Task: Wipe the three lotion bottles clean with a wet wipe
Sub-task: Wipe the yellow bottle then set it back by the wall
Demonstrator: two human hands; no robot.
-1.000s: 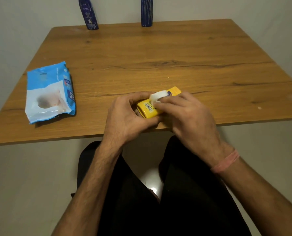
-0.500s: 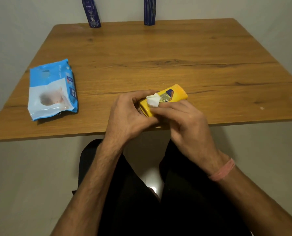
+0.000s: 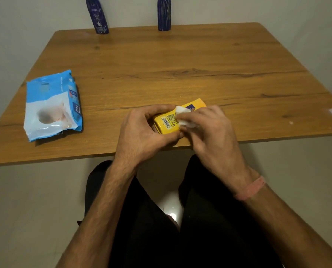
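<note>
A yellow lotion bottle (image 3: 166,123) lies on its side near the front edge of the wooden table (image 3: 180,60), barcode face up. My left hand (image 3: 142,132) grips its near end, fingers curled over the top and thumb underneath. My right hand (image 3: 211,130) pinches a folded white wet wipe (image 3: 183,115) and presses it on the bottle's upper face. Two dark blue lotion bottles stand upright at the far edge, one at the left (image 3: 97,15), one toward the middle (image 3: 164,13); their tops are cut off by the frame.
A blue and white wet wipe pack (image 3: 52,105) lies flat on the left of the table. A wall runs close behind the far edge. My legs in black trousers sit under the front edge.
The wipe has slid back and forth along the yellow bottle under my right hand, and the barcode shows again. My left hand keeps the same grip. The view shifted slightly.
</note>
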